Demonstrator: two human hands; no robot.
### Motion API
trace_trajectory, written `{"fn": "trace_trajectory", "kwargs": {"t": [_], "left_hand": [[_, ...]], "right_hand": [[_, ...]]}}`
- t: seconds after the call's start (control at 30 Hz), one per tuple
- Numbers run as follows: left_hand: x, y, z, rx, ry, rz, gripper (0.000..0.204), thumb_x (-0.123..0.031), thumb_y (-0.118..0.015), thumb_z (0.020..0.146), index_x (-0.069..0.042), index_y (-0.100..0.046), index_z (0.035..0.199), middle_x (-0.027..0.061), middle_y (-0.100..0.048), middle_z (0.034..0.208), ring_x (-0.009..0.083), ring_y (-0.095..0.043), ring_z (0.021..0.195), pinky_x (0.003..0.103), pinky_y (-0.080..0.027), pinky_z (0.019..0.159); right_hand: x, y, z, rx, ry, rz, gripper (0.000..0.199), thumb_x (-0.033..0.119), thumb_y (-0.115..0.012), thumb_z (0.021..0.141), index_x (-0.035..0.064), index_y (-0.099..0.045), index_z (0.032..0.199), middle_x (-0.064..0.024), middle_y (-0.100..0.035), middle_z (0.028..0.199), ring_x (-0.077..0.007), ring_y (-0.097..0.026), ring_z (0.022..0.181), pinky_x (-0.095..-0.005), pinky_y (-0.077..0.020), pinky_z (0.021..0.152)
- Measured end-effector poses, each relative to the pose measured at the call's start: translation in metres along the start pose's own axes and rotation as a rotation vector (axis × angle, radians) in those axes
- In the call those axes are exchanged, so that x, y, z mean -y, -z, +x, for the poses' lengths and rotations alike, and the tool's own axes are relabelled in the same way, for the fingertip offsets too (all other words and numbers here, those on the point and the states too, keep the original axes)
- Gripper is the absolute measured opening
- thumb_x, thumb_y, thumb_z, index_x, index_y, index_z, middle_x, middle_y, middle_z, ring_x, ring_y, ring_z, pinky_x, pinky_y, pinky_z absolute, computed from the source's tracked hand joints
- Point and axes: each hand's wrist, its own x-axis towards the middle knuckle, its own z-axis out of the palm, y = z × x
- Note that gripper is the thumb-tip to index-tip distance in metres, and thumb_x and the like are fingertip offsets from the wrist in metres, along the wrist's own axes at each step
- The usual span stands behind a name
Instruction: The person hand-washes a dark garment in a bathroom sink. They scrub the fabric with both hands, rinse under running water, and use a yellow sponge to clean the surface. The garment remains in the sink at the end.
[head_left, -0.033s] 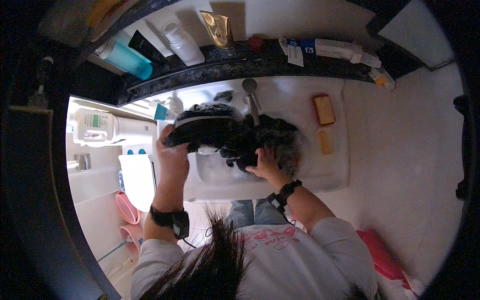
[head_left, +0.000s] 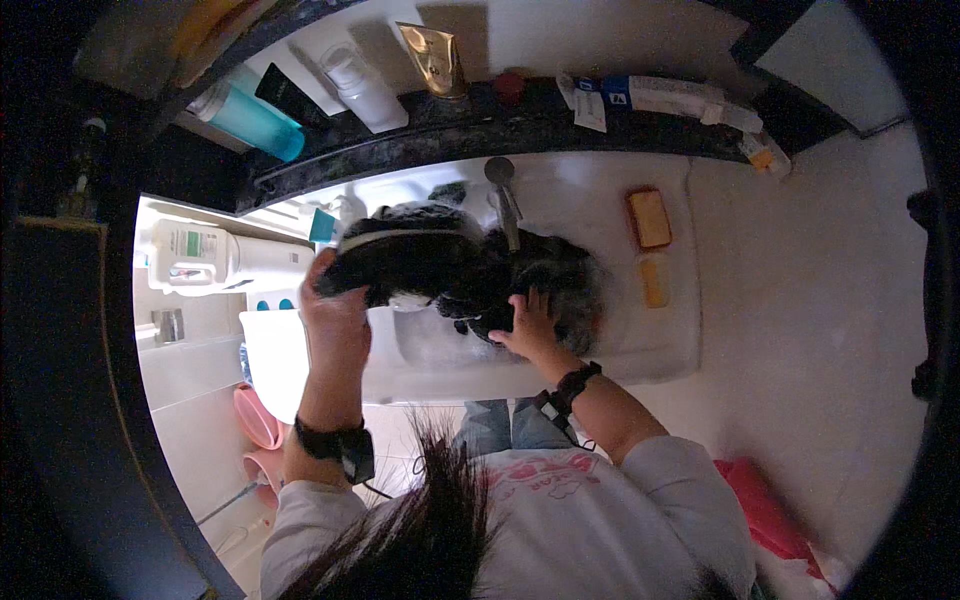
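Holding a black shoe (head_left: 400, 262) tight in my left hand (head_left: 335, 315), my right hand (head_left: 530, 325) lies flat and open on dark wet cloth (head_left: 560, 275) under the tap (head_left: 505, 205) in the sink (head_left: 660, 340).

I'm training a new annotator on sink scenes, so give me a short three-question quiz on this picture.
1. True or false: the left hand holds a dark shoe over the white sink.
2. What does the right hand press on? A) the tap B) a dark wet item in the basin C) the teal bottle
3. What lies on the sink's right ledge?

Key: 1 true; 2 B; 3 two orange-yellow soap bars.
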Motion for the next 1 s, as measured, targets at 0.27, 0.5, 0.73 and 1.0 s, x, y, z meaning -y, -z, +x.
{"fn": "trace_trajectory", "kwargs": {"t": [0.27, 0.5, 0.73, 1.0], "left_hand": [[-0.094, 0.0, -0.012, 0.018, -0.336, 0.048, 0.051, -0.029, -0.066, 0.08, 0.001, -0.048, 0.118, 0.0152, -0.059, 0.106, 0.0235, -0.059, 0.096, 0.032, -0.051, 0.083], [-0.094, -0.002, -0.035, -0.028, -0.366, -0.074, 0.069, -0.034, -0.07, 0.075, -0.002, -0.041, 0.128, 0.0213, -0.05, 0.121, 0.0341, -0.051, 0.112, 0.042, -0.044, 0.095], [-0.1, 0.029, -0.049, -0.143, -0.415, -0.059, 0.056, -0.031, -0.058, 0.084, 0.0, -0.041, 0.127, 0.0222, -0.046, 0.126, 0.0347, -0.047, 0.115, 0.045, -0.039, 0.1], [-0.13, 0.075, -0.064, -0.301, -0.505, 0.41, 0.05, -0.026, -0.051, 0.087, 0.001, -0.039, 0.127, 0.0192, -0.048, 0.125, 0.0296, -0.048, 0.115, 0.044, -0.033, 0.103]], "right_hand": [[0.014, -0.009, 0.016, -0.112, 0.164, -0.258, 0.073, 0.048, -0.068, 0.071, 0.0346, -0.035, 0.135, -0.0221, -0.018, 0.141, -0.0509, -0.017, 0.126, -0.0622, -0.0287, 0.096], [-0.018, -0.01, 0.068, 0.092, 0.274, -0.123, 0.068, 0.04, -0.072, 0.067, 0.0153, -0.048, 0.126, -0.0206, -0.053, 0.111, -0.0408, -0.046, 0.109, -0.0574, -0.0322, 0.097], [-0.061, 0.019, 0.016, -0.655, 0.186, -0.521, 0.082, 0.062, -0.067, 0.062, 0.0118, -0.048, 0.124, -0.0172, -0.051, 0.119, -0.0387, -0.048, 0.108, -0.0503, -0.0357, 0.095], [-0.089, 0.043, 0.038, -0.158, 0.04, -0.26, 0.063, 0.058, -0.064, 0.068, 0.0074, -0.064, 0.104, -0.0183, -0.059, 0.109, -0.0321, -0.054, 0.104, -0.044, -0.0414, 0.091]]}}
